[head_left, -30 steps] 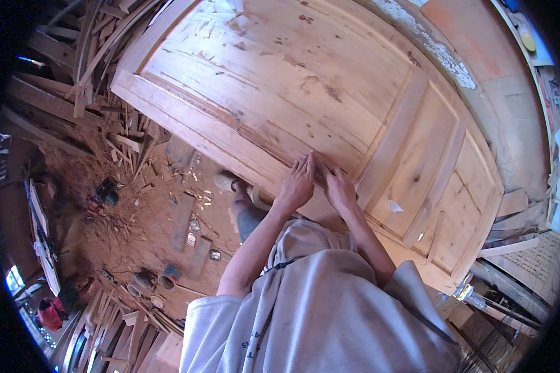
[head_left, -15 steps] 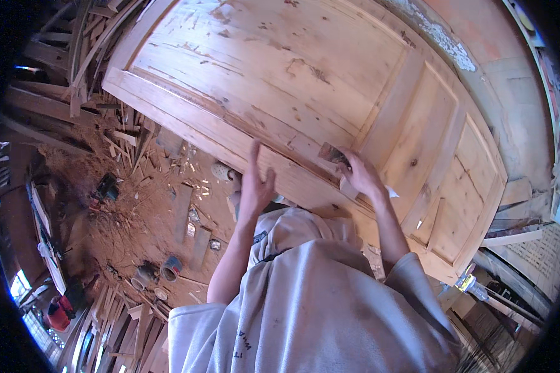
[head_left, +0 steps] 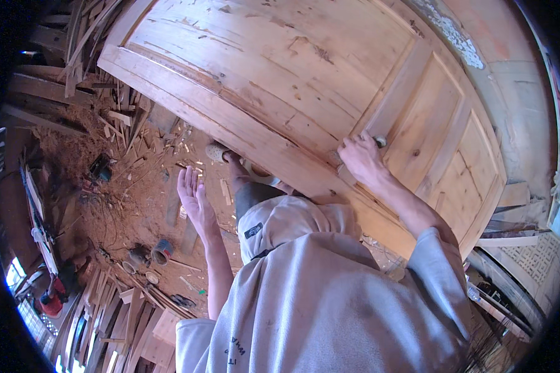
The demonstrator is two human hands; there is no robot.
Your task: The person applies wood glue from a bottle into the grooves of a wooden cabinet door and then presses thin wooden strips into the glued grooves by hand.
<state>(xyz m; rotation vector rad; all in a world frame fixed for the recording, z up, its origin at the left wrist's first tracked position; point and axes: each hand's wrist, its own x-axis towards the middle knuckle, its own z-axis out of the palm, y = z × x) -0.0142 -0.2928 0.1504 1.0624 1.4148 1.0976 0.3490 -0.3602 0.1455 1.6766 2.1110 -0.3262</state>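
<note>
My right hand rests on the big panelled wooden door that lies flat in front of me, and its fingers are curled closed around a small pale block, which I judge to be a sanding piece, pressed down where the near rail meets the upright between two panels. I think I hold it there because that joint sits within easy reach across the door's near edge, and bearing down through a bent wrist keeps the block flat on the wood. My left hand hangs free over the floor, palm turned up and fingers spread wide, gripping nothing; it stands well apart from the door, near its lower edge but not touching it. The door's long axis runs from the upper left of my view down to the lower right, its near rail crossing just ahead of my chest, and its raised panels face up toward me. What carries the door I cannot tell, since its underside is hidden. Below its edge I see my foot planted among wood chips and sawdust. Loose timber offcuts are stacked at the far left, two small round tins sit on the ground by my left elbow, and a red power tool lies farther out to the left.
</note>
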